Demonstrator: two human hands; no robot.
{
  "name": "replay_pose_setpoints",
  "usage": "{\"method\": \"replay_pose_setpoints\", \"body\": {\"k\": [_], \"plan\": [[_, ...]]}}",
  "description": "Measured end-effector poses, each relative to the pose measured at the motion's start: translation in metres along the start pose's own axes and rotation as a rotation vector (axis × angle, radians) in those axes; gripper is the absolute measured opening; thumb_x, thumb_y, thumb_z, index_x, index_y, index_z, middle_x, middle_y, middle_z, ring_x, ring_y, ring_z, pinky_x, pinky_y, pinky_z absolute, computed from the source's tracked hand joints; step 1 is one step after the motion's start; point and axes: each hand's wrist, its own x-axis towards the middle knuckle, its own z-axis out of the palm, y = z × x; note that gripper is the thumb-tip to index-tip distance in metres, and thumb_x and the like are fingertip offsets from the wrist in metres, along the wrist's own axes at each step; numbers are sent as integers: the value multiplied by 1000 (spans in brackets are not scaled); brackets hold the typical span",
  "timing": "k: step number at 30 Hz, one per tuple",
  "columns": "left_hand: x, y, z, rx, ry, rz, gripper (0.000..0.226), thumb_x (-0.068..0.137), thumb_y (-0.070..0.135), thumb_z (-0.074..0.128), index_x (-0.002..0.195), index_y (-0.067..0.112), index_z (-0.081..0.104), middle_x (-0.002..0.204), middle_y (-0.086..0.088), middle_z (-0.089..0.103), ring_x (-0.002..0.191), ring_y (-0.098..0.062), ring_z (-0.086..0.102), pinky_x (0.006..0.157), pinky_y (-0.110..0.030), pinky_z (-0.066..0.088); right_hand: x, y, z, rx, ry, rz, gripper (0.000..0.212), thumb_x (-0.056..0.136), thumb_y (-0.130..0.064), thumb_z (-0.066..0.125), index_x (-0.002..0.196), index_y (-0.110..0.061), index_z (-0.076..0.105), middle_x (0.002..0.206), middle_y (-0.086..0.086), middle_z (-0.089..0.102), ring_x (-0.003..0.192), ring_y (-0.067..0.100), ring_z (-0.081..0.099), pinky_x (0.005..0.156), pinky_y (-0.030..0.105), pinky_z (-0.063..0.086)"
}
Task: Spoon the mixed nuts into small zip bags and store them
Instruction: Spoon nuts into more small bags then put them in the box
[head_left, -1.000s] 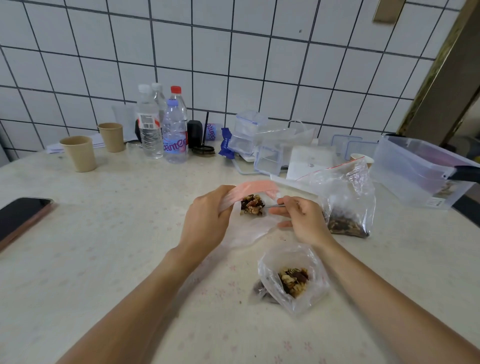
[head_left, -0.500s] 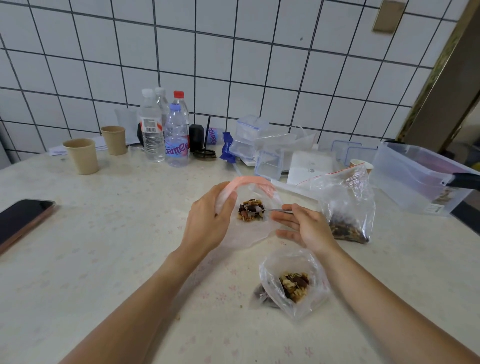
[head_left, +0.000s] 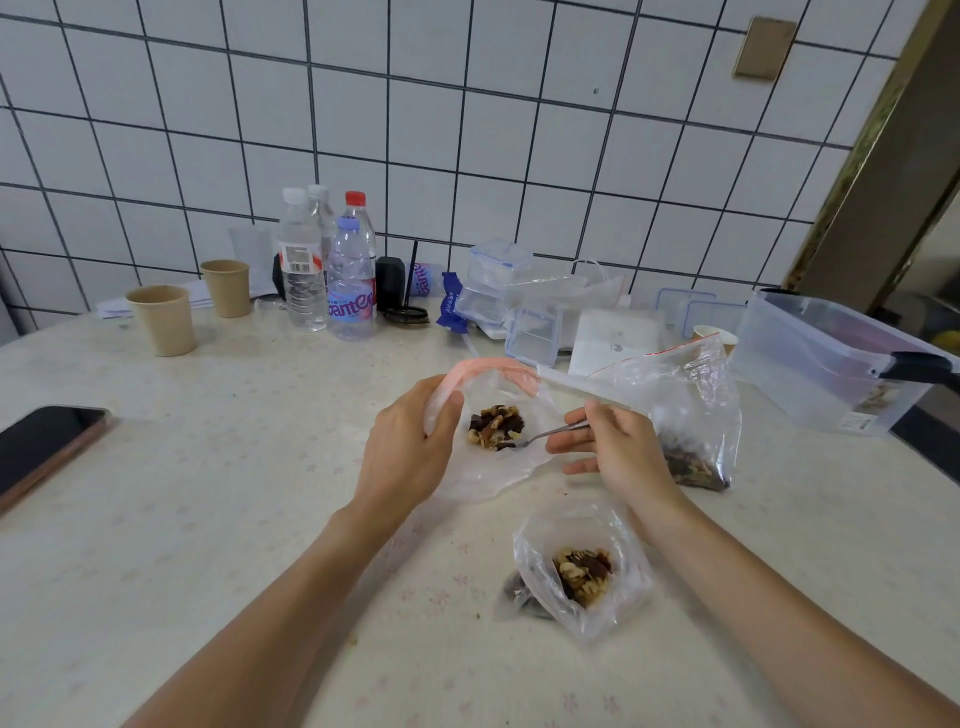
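Observation:
My left hand (head_left: 408, 447) holds open a small clear zip bag (head_left: 488, 467) with a pink zip strip, resting on the table. A heap of mixed nuts (head_left: 496, 427) lies inside it. My right hand (head_left: 615, 449) pinches a small metal spoon (head_left: 550, 434) whose tip sits at the nuts inside the bag. To the right stands the large clear bag of mixed nuts (head_left: 691, 415), its mouth open. A second small bag with nuts (head_left: 582, 571) lies on the table nearer to me.
A clear storage box (head_left: 826, 358) stands at the far right. Water bottles (head_left: 332, 270), two paper cups (head_left: 163, 319), small clear containers (head_left: 514, 296) and a white packet line the tiled wall. A phone (head_left: 44, 447) lies at the left edge.
The spoon has tipped down and drawn back to the right edge of the nut heap. My left hand has spread the bag's mouth wider.

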Motion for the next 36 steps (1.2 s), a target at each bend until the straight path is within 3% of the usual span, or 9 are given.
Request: {"method": "replay_pose_setpoints", "body": {"k": [5,10,13,19,24,29,36], "plan": [[-1,3,1,-17,-32,6,40,106,48,46,134,26,63,98,8,73,89,-12,70,76,-31,54,6,1,13,4,-43,29,35,112,-28,41,97,-9,66,80,4,80,78,22,78,69,35,64],[-2,3,1,-5,-42,33,33,107,47,46,130,31,63,82,16,71,76,-3,69,72,-29,55,22,7,25,172,-69,96,31,111,-23,45,96,-5,66,82,9,80,82,24,78,78,34,62],[0,2,1,5,-39,58,27,107,44,47,127,35,63,79,19,69,72,0,68,71,-29,55,25,11,25,214,-111,130,30,111,-20,44,98,-5,66,83,10,80,81,22,77,69,29,60],[5,-3,1,-2,29,19,29,107,41,46,131,35,61,101,17,71,86,-10,70,83,-42,59,23,20,23,272,-156,133,27,111,-18,44,108,-5,67,93,12,80,86,22,78,64,24,59],[8,-7,1,-15,49,-64,35,106,43,47,138,32,58,116,11,71,100,-14,70,94,-46,57,22,23,20,279,-164,152,30,112,-22,41,112,-9,68,102,11,80,99,25,77,73,29,57],[9,-9,1,-37,43,-98,42,105,46,48,143,30,55,125,6,70,110,-16,68,101,-44,54,22,21,19,361,-155,217,30,112,-21,40,112,-7,66,103,13,80,97,24,77,76,33,58],[9,-7,-3,-66,43,-74,54,100,53,56,145,24,54,142,5,61,121,-10,58,100,-30,45,13,10,6,370,-152,206,32,112,-23,40,117,-5,65,104,14,79,101,25,77,80,39,57]]}}
